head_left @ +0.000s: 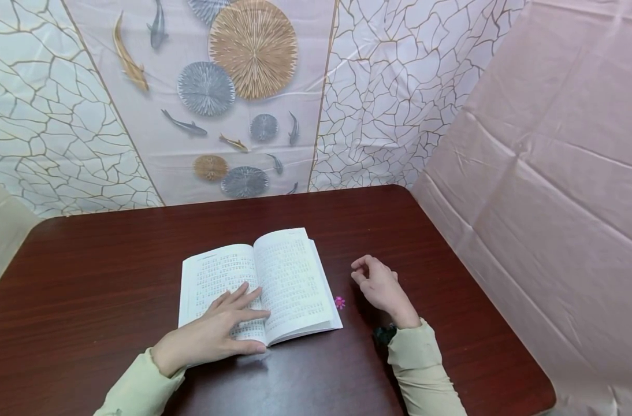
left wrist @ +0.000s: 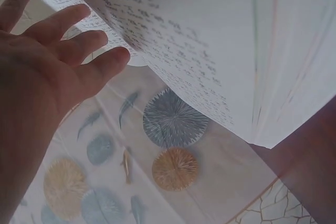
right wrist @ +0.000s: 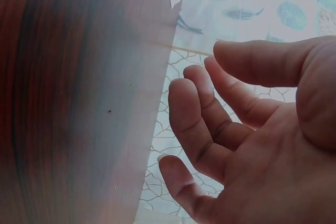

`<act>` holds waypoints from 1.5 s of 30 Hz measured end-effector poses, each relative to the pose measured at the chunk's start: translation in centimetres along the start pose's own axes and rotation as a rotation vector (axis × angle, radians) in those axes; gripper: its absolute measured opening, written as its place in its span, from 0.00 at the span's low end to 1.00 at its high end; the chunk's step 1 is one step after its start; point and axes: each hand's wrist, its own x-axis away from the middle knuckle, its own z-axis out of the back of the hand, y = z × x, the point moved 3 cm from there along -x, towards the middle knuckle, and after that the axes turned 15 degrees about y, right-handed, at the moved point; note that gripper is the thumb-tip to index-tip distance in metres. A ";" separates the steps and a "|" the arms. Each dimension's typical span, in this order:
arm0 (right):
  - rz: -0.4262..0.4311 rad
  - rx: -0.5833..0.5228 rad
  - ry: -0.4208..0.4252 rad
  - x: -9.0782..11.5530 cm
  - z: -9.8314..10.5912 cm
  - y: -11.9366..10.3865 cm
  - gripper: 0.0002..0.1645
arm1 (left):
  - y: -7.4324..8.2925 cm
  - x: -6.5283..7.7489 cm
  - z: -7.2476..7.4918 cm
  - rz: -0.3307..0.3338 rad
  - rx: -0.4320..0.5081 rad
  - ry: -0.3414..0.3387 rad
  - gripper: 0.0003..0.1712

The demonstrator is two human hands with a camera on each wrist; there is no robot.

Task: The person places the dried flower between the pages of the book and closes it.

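Observation:
An open book (head_left: 295, 277) with printed text lies on the dark wooden table. My left hand (head_left: 217, 329) rests with spread fingers across the lower part of its left page, fingertips reaching the middle fold. In the left wrist view, the straight fingers of the left hand (left wrist: 58, 51) are beside the printed page (left wrist: 173, 51). To the right of the book, my right hand (head_left: 383, 286) is over the table with its fingers loosely bent. The right wrist view shows that hand (right wrist: 252, 129) holding nothing.
A small pink flower-shaped piece (head_left: 339, 302) is at the book's right edge. Below my right wrist is a dark object (head_left: 384, 335), partly hidden by the sleeve. The reddish-brown table (head_left: 113, 260) meets a patterned cloth (head_left: 233, 144) behind and a plain pinkish cloth (head_left: 545, 202) on the right.

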 end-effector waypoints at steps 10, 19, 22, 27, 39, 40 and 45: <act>-0.008 0.015 -0.077 0.3 -0.5 -0.2 0.12 | 0.1 0.0 -0.4 -0.004 -0.028 -0.002 0.34; 0.018 0.068 -0.182 0.7 -1.2 -0.8 0.15 | -0.1 0.1 -0.4 0.040 -0.047 -0.006 0.37; 0.024 0.066 -0.187 0.8 -1.4 -0.9 0.16 | -0.3 0.1 -0.3 0.056 -0.056 0.001 0.40; 0.042 0.082 -0.198 1.0 -1.6 -1.0 0.16 | -0.8 0.2 -0.3 0.084 -0.077 0.017 0.44; 0.023 0.097 -0.218 1.1 -1.8 -0.9 0.15 | -1.5 0.7 0.4 0.207 -0.068 0.010 0.49; 0.025 0.100 -0.218 1.1 -1.8 -0.9 0.14 | -1.5 0.7 0.4 0.212 -0.070 0.010 0.50; 0.038 0.115 -0.212 1.1 -1.9 -0.7 0.14 | -1.9 0.6 0.6 0.239 -0.092 0.021 0.50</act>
